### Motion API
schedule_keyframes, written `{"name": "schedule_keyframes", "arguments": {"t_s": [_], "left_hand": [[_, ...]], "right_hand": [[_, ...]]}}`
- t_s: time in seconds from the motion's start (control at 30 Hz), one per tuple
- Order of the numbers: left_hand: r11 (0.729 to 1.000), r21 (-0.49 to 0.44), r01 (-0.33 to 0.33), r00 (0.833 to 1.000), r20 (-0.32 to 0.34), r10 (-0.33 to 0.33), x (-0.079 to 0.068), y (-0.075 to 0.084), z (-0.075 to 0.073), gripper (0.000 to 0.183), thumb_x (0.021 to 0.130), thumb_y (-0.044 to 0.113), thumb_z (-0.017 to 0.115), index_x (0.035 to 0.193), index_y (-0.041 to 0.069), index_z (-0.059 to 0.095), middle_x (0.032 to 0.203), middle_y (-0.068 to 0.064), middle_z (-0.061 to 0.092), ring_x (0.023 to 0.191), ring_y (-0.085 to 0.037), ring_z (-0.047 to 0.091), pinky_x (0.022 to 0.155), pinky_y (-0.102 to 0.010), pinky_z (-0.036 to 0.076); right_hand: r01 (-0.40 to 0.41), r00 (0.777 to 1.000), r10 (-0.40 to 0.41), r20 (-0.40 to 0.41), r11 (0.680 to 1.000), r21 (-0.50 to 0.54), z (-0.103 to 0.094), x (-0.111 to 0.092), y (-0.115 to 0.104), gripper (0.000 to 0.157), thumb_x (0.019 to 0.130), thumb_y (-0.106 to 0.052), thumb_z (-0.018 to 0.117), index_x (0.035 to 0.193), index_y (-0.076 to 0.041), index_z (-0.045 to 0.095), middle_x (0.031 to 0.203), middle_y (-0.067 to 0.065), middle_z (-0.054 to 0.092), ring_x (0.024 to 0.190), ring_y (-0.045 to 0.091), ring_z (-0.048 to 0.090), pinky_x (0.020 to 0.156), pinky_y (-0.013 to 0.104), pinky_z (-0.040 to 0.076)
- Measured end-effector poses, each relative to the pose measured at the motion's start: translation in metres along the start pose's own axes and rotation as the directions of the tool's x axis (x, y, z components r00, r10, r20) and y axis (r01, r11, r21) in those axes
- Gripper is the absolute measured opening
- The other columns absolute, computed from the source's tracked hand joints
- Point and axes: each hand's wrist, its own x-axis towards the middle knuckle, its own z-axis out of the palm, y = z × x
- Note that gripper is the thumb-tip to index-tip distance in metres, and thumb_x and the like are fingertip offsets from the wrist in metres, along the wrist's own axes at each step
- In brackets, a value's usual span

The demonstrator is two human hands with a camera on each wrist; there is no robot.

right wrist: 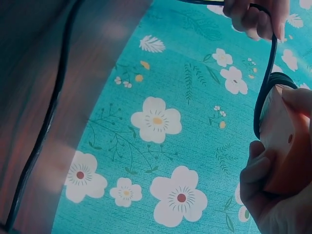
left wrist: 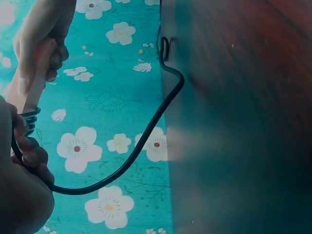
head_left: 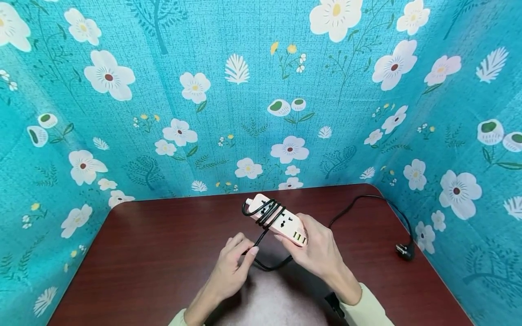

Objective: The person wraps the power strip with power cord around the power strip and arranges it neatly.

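Observation:
A white power strip (head_left: 290, 227) with sockets and USB ports is held above the table, tilted, by my right hand (head_left: 320, 246), which grips its near end. Several turns of black cord (head_left: 270, 213) wrap around the strip's far half. My left hand (head_left: 233, 267) pinches the cord just below and left of the strip. From those fingers the cord (left wrist: 141, 144) sags in a loop, then runs off to the right across the table. In the right wrist view the strip (right wrist: 285, 139) shows its side, with fingers and thumb around it.
The cord's black plug (head_left: 405, 251) lies near the right edge of the dark red-brown table (head_left: 163, 253). Blue floral cloth (head_left: 236, 113) hangs behind the table and along its sides. A black strap (head_left: 335, 304) is at the right wrist.

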Motion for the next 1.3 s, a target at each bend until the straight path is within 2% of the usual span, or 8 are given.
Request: {"name": "schedule_keyframes", "arguments": {"t_s": [0.17,0.37,0.5,0.67,0.77,0.87,1.07,1.3], "left_hand": [[0.981,0.154,-0.119,0.991,-0.035,0.125,0.005,-0.002,-0.004,0.016,0.102,0.014,0.065,0.088,0.022,0.066,0.085,0.009,0.050,0.074,-0.004,0.045,0.076,-0.020,0.033],[0.916,0.332,-0.224,0.968,-0.036,0.249,0.012,-0.002,-0.010,0.030,0.110,0.027,0.053,0.083,0.019,0.063,0.083,0.004,0.047,0.071,-0.010,0.044,0.073,-0.025,0.031],[0.861,0.423,-0.282,0.947,-0.018,0.320,0.013,0.001,-0.013,0.032,0.111,0.028,0.050,0.082,0.017,0.061,0.080,0.002,0.045,0.069,-0.013,0.042,0.068,-0.028,0.031],[0.765,0.545,-0.343,0.923,0.043,0.383,0.014,0.004,-0.014,0.029,0.108,0.025,0.050,0.083,0.015,0.061,0.078,0.000,0.045,0.070,-0.018,0.043,0.066,-0.032,0.032],[0.716,0.584,-0.382,0.904,0.076,0.421,0.015,0.003,-0.015,0.027,0.106,0.024,0.051,0.083,0.013,0.062,0.078,-0.001,0.048,0.071,-0.020,0.045,0.065,-0.033,0.033],[0.682,0.602,-0.415,0.886,0.097,0.453,0.015,0.002,-0.015,0.026,0.105,0.023,0.051,0.084,0.013,0.062,0.079,-0.002,0.050,0.072,-0.021,0.046,0.066,-0.033,0.035],[0.667,0.612,-0.424,0.887,0.131,0.444,0.013,0.000,-0.016,0.024,0.104,0.023,0.052,0.086,0.012,0.064,0.081,-0.002,0.053,0.074,-0.021,0.047,0.067,-0.033,0.037],[0.672,0.601,-0.433,0.880,0.121,0.459,0.013,-0.005,-0.021,0.037,0.113,0.028,0.047,0.088,0.008,0.065,0.081,-0.004,0.054,0.071,-0.021,0.047,0.063,-0.032,0.039]], "right_hand": [[0.030,1.000,-0.030,-0.001,0.999,-0.028,0.001,-0.001,0.002,0.052,0.074,-0.033,0.092,0.112,-0.006,0.068,0.088,0.001,0.068,0.067,0.011,0.057,0.057,0.026,0.047],[0.057,0.998,-0.058,-0.015,0.997,-0.047,0.003,0.000,0.004,0.047,0.078,-0.035,0.090,0.108,-0.006,0.067,0.083,-0.001,0.065,0.065,0.010,0.055,0.055,0.024,0.045],[0.034,0.999,-0.033,0.005,0.997,-0.070,0.004,-0.001,0.003,0.050,0.075,-0.035,0.091,0.108,-0.006,0.067,0.082,-0.001,0.064,0.064,0.008,0.054,0.054,0.024,0.045],[-0.033,0.996,0.044,0.074,0.989,-0.142,0.004,-0.003,-0.002,0.054,0.073,-0.040,0.093,0.109,-0.009,0.066,0.079,-0.003,0.062,0.062,0.007,0.052,0.052,0.024,0.043],[-0.067,0.989,0.090,0.115,0.979,-0.192,0.003,-0.005,-0.005,0.055,0.073,-0.043,0.092,0.109,-0.010,0.066,0.077,-0.004,0.060,0.061,0.008,0.051,0.052,0.025,0.043],[-0.075,0.984,0.110,0.140,0.969,-0.234,0.002,-0.007,-0.007,0.056,0.073,-0.046,0.092,0.108,-0.010,0.065,0.074,-0.005,0.057,0.059,0.008,0.048,0.050,0.025,0.040],[-0.035,0.986,0.083,0.145,0.952,-0.303,0.002,-0.009,-0.009,0.061,0.074,-0.049,0.091,0.111,-0.009,0.064,0.072,-0.005,0.053,0.056,0.008,0.044,0.047,0.024,0.035],[-0.009,0.988,0.063,0.137,0.931,-0.364,-0.001,-0.010,-0.009,0.064,0.071,-0.047,0.093,0.110,-0.006,0.065,0.070,-0.002,0.054,0.052,0.012,0.046,0.044,0.028,0.037]]}}
